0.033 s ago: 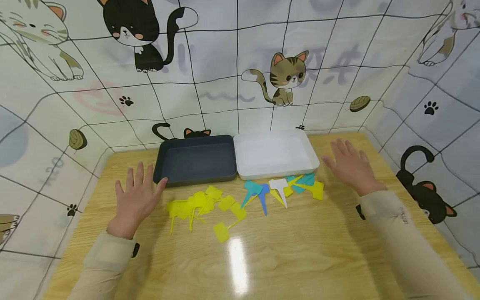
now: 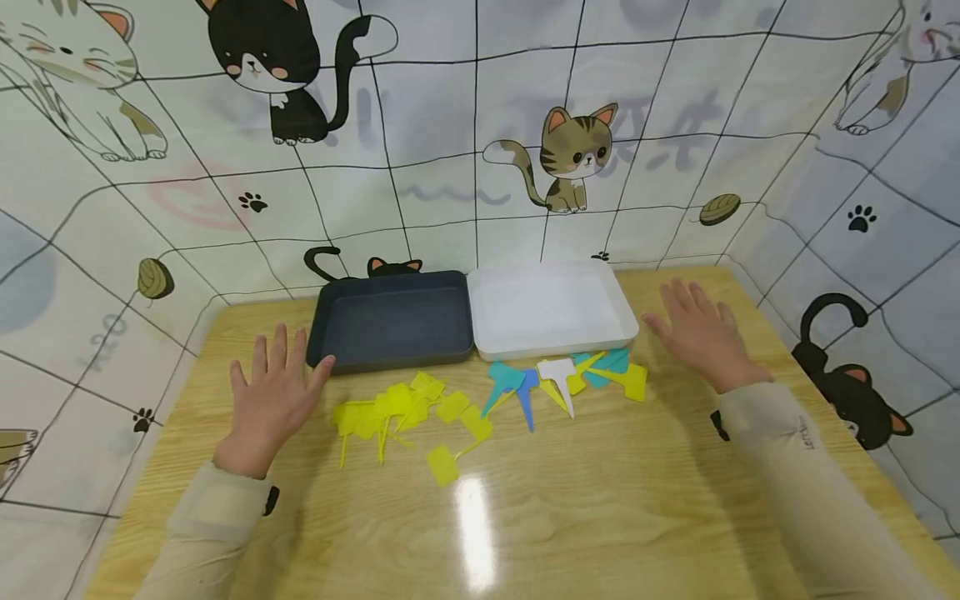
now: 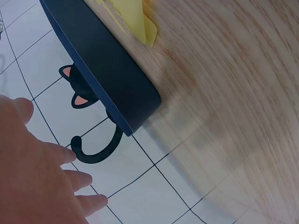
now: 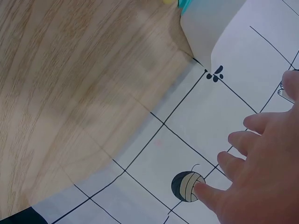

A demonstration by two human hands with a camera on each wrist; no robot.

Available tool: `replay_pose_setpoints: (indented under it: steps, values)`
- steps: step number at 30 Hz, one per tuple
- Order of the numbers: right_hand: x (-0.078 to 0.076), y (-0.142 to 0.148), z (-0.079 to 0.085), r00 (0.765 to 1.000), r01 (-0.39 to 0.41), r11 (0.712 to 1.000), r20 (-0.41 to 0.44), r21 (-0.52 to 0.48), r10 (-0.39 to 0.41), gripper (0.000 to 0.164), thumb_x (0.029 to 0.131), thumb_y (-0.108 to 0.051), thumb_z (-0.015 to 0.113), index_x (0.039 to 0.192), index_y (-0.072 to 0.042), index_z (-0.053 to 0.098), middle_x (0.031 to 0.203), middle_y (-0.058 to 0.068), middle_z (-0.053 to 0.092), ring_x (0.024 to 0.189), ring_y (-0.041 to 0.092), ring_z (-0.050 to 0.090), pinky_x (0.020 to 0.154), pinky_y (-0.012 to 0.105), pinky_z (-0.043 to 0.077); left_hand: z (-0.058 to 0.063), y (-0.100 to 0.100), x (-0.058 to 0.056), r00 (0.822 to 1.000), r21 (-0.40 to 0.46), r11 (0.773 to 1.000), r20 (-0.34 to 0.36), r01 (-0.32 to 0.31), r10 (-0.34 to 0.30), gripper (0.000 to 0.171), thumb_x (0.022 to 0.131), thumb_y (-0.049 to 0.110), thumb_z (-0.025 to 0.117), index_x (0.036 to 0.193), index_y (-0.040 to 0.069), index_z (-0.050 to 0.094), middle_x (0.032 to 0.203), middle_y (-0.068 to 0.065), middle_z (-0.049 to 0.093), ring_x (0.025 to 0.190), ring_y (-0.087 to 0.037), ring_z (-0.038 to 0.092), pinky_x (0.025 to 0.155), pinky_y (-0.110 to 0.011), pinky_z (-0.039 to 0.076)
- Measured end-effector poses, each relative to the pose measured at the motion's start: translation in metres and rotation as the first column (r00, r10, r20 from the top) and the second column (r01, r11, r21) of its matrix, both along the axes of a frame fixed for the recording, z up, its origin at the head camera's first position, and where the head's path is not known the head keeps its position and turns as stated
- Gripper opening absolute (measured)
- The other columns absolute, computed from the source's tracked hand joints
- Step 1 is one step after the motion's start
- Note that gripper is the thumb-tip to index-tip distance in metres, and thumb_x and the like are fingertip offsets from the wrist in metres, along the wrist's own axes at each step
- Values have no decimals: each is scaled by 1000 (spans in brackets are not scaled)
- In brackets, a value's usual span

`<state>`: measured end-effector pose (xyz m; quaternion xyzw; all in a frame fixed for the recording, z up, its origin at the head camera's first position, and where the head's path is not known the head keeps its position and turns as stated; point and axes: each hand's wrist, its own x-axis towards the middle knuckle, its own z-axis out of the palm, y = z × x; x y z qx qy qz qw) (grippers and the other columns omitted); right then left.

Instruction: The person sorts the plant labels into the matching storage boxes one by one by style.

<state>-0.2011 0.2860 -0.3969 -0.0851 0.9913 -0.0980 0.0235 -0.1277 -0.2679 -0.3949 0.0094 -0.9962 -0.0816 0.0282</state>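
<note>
My left hand point(image 2: 268, 400) is spread flat with straight fingers, left of the dark grey tray point(image 2: 392, 321); its thumb overlaps the tray's near left corner in the head view. My right hand point(image 2: 701, 333) has its fingers extended too, to the right of the white tray point(image 2: 553, 308). Neither hand holds anything. In front of the dark tray lies a heap of yellow T-shaped plastic plant labels point(image 2: 395, 400). Before the white tray is a mixed group: a white label point(image 2: 557, 371), a blue label point(image 2: 527, 398), a teal label point(image 2: 506, 377) and several yellow ones point(image 2: 634, 382).
The two trays stand side by side at the back of the wooden table point(image 2: 600, 508). A white cloth with cat drawings point(image 2: 435, 192) rises behind and on both sides. One yellow label point(image 2: 442, 465) lies nearest the table's front, above a bright reflection.
</note>
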Motion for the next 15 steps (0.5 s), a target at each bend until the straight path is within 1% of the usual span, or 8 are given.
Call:
replay_pose_setpoints:
  steps: [8,13,15]
  values:
    - [1,-2,-2,1000,-5,1000,4,4,5,73,92,-56,18,144,-7,4,147,18,0,132,37,-6,96,64,-3,-1,-1,1,1000,7,1000,2,-2,2,76,89,61,19,144,9,11,147,-19,0,130,-43,-2,93,-67,-6]
    - [3,-4,3,1000,3,1000,10,14,-3,73,92,-56,18,144,-7,3,147,17,0,132,37,-5,96,63,-2,-3,-1,0,1000,18,1000,-9,-5,5,75,90,60,20,144,8,13,147,-20,2,130,-44,1,93,-67,-3]
    - [4,-4,5,1000,9,1000,12,15,-9,73,92,-56,17,144,-7,3,147,17,-1,132,38,-5,97,63,-2,-4,-1,0,1000,27,1000,1,-10,10,76,90,60,19,143,8,13,146,-21,2,129,-44,1,92,-68,-2]
